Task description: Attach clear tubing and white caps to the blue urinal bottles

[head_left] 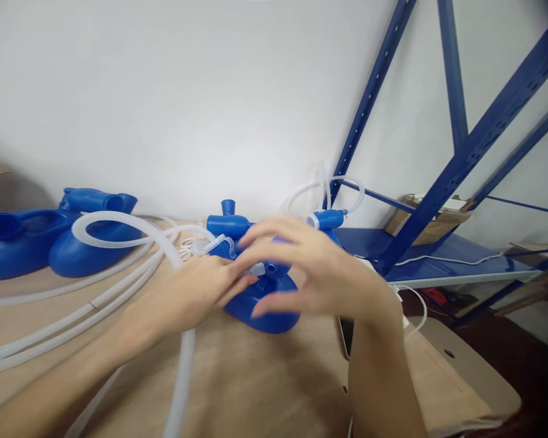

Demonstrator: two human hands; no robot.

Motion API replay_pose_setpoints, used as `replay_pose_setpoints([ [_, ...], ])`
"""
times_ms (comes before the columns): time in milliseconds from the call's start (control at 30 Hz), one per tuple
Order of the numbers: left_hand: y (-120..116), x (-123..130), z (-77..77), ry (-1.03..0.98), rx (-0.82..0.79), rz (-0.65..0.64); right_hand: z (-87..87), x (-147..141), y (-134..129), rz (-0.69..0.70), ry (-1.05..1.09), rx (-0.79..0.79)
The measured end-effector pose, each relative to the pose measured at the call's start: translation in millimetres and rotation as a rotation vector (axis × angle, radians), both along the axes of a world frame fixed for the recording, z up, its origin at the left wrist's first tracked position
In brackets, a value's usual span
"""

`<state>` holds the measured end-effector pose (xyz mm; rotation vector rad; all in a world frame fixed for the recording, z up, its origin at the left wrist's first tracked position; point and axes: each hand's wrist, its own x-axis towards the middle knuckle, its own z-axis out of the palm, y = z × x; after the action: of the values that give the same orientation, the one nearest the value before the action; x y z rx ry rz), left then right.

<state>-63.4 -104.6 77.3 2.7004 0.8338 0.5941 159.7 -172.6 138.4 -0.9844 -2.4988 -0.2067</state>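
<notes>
A blue plastic urinal bottle [263, 313] rests on the tabletop in front of me, with a small spout facing up. My left hand [205, 283] is closed around a translucent white hose [256, 269], whose end is at the bottle's spout. Whether the end is seated on the spout or just beside it, I cannot tell. Above the bottle's right side is my right hand [310, 264], slightly blurred, its fingers spread and curved with nothing visible in them. It hides part of the bottle.
More blue bottles [86, 243] stand at the left, and another blue part [329, 219] lies behind my right hand. Loose white hoses [132, 292] loop over the wooden table [256, 389]. A phone [346, 336] lies near my right wrist. Blue metal shelving [461, 158] rises on the right.
</notes>
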Motion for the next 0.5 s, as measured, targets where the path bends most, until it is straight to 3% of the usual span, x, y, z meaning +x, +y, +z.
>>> replay_pose_setpoints([
  [133,-6,-4,3.0,0.199,0.207,0.112,-14.6,47,53,-0.177,0.087,-0.353],
  [233,-7,-3,5.2,0.293,0.281,0.152,-31.3,60,71,-0.092,0.096,-0.499],
  [300,-4,-3,6.8,0.295,0.292,0.166,-36.3,57,73,-0.092,0.109,-0.482],
  [500,11,-20,10.5,0.152,0.339,0.178,-36.1,38,66,-0.295,0.018,-0.339],
])
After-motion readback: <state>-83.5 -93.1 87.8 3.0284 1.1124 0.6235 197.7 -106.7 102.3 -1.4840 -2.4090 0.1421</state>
